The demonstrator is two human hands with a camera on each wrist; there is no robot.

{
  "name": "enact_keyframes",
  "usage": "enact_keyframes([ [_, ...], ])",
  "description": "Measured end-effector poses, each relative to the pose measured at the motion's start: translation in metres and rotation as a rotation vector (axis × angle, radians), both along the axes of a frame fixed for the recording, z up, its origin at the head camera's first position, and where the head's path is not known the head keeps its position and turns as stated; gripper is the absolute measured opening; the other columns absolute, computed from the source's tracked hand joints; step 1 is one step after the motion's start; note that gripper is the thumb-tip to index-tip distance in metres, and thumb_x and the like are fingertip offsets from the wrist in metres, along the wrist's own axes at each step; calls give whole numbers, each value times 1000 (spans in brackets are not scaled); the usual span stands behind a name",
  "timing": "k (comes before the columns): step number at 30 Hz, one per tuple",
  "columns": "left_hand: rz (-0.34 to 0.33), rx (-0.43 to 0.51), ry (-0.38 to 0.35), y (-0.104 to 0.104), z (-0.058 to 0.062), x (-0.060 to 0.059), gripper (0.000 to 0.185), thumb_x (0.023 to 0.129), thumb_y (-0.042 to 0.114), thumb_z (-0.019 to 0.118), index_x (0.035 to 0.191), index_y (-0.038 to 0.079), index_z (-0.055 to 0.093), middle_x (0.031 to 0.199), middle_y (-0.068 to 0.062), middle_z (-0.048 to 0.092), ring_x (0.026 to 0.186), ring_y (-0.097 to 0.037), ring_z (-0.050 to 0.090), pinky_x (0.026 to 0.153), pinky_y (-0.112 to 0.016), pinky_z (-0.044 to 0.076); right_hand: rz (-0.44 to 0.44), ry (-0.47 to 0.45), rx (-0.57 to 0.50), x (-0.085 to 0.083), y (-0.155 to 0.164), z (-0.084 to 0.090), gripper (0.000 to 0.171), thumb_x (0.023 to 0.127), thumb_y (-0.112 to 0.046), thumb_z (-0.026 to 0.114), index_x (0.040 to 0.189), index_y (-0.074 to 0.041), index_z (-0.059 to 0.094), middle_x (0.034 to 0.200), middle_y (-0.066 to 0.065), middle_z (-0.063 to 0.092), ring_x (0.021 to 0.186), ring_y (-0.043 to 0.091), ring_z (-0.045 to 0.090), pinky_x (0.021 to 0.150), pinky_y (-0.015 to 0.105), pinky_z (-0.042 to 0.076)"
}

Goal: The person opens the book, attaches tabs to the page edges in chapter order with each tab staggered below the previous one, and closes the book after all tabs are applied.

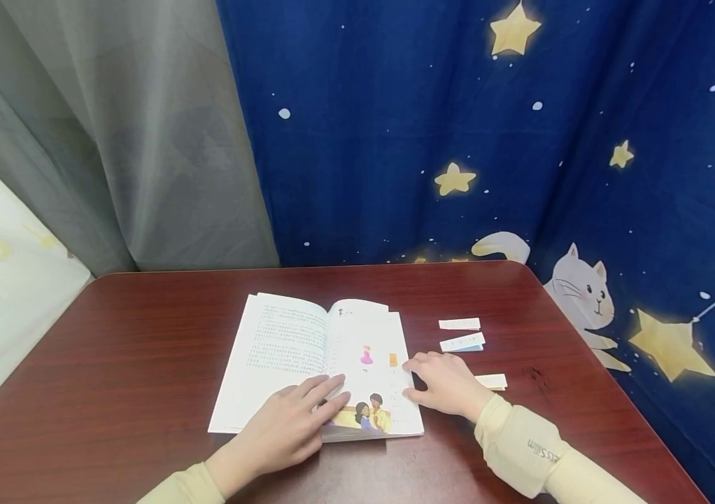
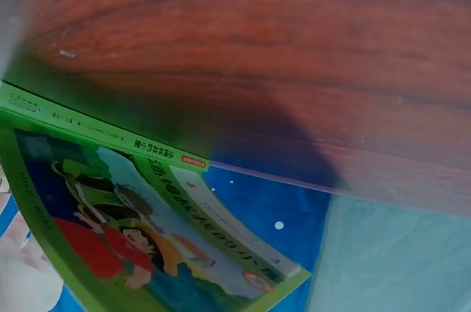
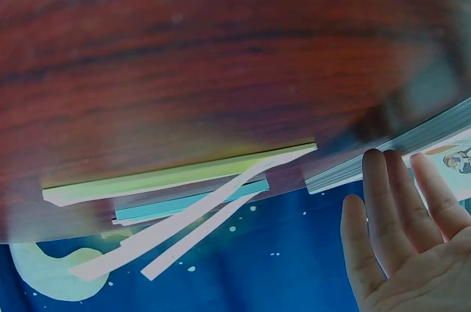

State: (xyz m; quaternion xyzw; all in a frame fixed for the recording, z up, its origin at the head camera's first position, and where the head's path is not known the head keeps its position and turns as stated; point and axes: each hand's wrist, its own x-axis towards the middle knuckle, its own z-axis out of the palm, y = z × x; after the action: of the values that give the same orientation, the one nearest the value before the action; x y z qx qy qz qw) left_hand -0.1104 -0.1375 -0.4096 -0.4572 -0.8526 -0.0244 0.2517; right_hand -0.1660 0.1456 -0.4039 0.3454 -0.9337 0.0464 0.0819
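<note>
An open book point(image 1: 288, 332) lies on the table, text on its left page and pictures on its right page. Across the lower middle rests my left hand point(image 1: 288, 420), fingers extended over the right page near the fold. My right hand point(image 1: 446, 381) is at the book's right edge, index fingertip and thumb right at the page border. The right wrist view shows that hand's fingers point(image 3: 397, 209) fairly straight beside the page block point(image 3: 338, 176). In the left wrist view the green illustrated cover point(image 2: 140, 238) is raised, with part of the left hand point(image 2: 26, 275) behind it.
Right of the book lie several folded paper strips: one at the back point(image 1: 459, 324), a blue-edged one point(image 1: 462, 342), and a yellow-edged one point(image 1: 492, 381) partly behind the right wrist. The brown table point(image 1: 143, 350) meets grey and star-patterned blue curtains point(image 1: 364, 140) at its back edge.
</note>
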Motion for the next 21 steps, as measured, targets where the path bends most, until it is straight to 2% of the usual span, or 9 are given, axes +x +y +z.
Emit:
enact_keyframes([
  [4,3,26,-6,-2,1,0,48,80,20,29,121,10,50,128,-8,44,111,-23,44,76,-36,45,-4,-5,3,0,0,0,38,73,-38,64,99,-10,64,87,-1,59,76,17,57,59,32,45],
  [7,7,47,-35,-3,4,1,53,72,18,43,124,9,48,130,-9,41,115,-23,40,81,-38,42,-11,-9,4,-1,-1,-1,38,73,-39,65,99,-10,64,87,-1,60,76,17,57,59,33,45],
  [10,20,59,-56,-5,6,1,58,69,18,48,126,9,45,133,-8,38,117,-23,38,84,-39,39,-18,-10,4,0,-1,0,38,73,-38,65,98,-10,64,87,-1,60,76,17,57,59,33,45],
  [16,16,138,-36,-10,9,-2,57,69,13,45,126,8,46,131,-10,40,117,-24,38,87,-40,38,-18,-12,11,0,-2,0,38,73,-38,65,99,-10,64,87,-1,59,76,17,57,59,33,45],
  [21,40,164,-3,-17,11,-4,52,74,11,32,124,6,46,130,-12,40,118,-27,37,89,-41,35,-20,-13,15,0,-1,0,39,73,-38,65,99,-10,64,87,-1,59,76,17,57,58,32,45],
])
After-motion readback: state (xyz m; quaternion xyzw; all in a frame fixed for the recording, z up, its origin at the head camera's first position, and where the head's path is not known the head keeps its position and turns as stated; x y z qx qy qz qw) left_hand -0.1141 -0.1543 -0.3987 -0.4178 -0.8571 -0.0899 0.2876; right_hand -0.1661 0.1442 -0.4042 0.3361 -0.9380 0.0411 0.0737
